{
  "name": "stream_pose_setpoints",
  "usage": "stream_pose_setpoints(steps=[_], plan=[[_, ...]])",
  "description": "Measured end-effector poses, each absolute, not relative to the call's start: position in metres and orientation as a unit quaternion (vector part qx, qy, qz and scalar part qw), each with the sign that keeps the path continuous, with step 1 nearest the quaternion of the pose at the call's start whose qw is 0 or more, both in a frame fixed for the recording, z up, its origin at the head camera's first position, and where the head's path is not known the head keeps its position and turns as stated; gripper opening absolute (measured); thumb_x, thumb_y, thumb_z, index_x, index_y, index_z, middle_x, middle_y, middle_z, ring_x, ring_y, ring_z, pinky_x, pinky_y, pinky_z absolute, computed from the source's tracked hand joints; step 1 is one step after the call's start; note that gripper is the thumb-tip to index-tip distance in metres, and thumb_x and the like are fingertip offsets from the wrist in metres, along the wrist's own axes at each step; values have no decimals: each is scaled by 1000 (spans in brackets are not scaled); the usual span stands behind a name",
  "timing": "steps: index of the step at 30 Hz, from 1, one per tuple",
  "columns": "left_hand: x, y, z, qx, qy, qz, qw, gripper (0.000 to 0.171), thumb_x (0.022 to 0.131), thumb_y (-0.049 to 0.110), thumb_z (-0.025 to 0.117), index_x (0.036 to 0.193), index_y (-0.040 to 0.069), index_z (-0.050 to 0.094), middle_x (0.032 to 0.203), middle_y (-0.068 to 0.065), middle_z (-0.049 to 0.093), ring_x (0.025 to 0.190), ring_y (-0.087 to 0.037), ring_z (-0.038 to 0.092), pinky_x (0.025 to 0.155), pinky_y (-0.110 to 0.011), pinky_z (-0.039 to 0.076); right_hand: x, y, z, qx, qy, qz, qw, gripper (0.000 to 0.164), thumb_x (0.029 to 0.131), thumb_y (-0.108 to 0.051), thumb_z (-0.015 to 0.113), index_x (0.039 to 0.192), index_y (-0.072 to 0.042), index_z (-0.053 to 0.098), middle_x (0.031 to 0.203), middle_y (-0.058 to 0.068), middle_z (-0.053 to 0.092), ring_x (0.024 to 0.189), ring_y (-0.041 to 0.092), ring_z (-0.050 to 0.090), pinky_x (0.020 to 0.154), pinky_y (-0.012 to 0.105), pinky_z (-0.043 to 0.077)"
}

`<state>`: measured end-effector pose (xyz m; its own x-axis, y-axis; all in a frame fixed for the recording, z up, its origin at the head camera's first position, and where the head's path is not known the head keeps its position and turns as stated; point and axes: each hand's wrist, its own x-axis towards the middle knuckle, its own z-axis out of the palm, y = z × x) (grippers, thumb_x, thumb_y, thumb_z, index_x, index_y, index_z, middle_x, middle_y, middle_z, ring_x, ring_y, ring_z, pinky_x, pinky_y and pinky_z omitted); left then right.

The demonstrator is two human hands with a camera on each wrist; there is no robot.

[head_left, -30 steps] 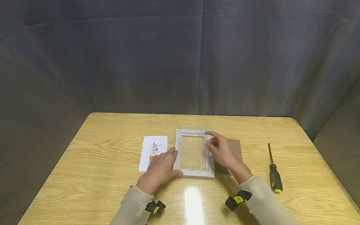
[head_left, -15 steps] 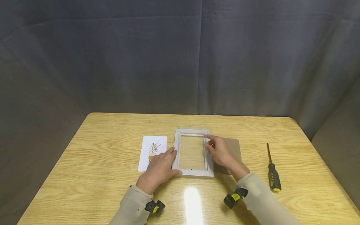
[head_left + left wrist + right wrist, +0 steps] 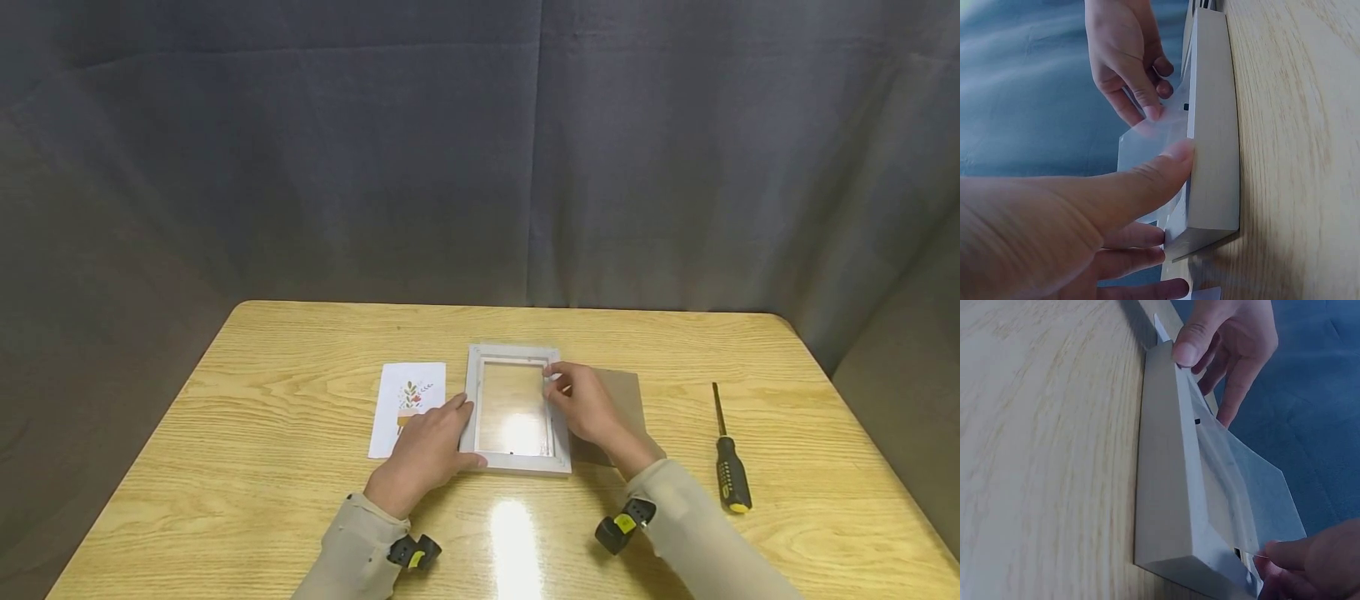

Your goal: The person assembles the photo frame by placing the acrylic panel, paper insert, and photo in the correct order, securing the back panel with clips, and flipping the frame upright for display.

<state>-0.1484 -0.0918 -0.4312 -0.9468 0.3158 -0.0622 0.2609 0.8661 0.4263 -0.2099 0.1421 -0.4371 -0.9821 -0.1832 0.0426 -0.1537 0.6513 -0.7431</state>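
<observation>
While the left hand (image 3: 426, 450) grips the near-left corner of the pale grey, rectangular, seemingly wooden frame (image 3: 525, 463) on the light wood-grain table (image 3: 262, 433), the right hand (image 3: 588, 404) pinches the clear rectangular sheet (image 3: 1266, 487), glass or plastic, tilted over the opening. Good handling likely means edge-only contact and a steady frame.

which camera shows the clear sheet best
The right wrist view: the clear sheet tilts over the picture frame, mostly unobstructed, the right hand pinching its edge. Left wrist: the left hand partly hides it. Head: it barely shows.
</observation>
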Motion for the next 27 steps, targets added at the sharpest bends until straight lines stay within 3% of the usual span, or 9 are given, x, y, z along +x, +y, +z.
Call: stream_pose_setpoints(steps=[10, 27], plan=[[-147, -91, -429, 142, 963, 216, 72, 83, 78, 35, 87, 144, -1, 53, 155, -19, 47, 133, -41, 56, 107, -56, 47, -211, 139, -440, -63, 926, -371, 36, 29, 93, -4, 69, 121, 5, 67, 95, 14, 70, 83, 20, 62, 66, 25, 47], [-147, -91, -430, 152, 964, 212, 56, 81, 77, 35, 88, 142, -2, 55, 153, -20, 50, 129, -41, 59, 103, -55, 50, -211, 142, -443, -49, 927, -370, 35, 15, 91, -6, 70, 103, 3, 69, 85, 8, 61, 80, 18, 56, 64, 25, 42]])
